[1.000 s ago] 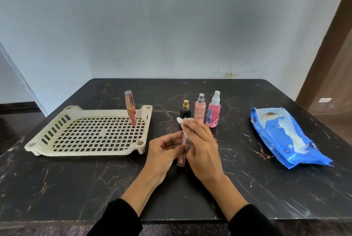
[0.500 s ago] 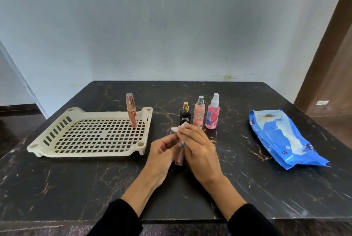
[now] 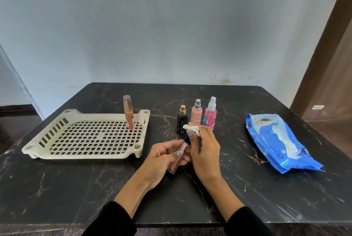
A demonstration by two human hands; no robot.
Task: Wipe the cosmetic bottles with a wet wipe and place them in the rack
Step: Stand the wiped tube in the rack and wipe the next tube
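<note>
My left hand (image 3: pixel 162 157) grips a slim pink lip gloss tube (image 3: pixel 178 159), tilted, just above the table's middle. My right hand (image 3: pixel 204 152) pinches a small white wet wipe (image 3: pixel 191 128) against the tube's dark cap end. A cream slotted rack (image 3: pixel 85 134) lies at the left, with one orange-and-gold lipstick tube (image 3: pixel 128 113) upright at its far right corner. Behind my hands stand a black bottle with a gold cap (image 3: pixel 182 119), a peach spray bottle (image 3: pixel 196 112) and a pink spray bottle (image 3: pixel 210 114).
A blue wet-wipe pack (image 3: pixel 276 140) lies on the right of the black marble table (image 3: pixel 57 188). A pale wall rises behind the table's far edge, and a brown door frame stands at the far right.
My right hand has slid the wipe up from the tube's body to its cap end. More of the tube now shows in my left hand.
</note>
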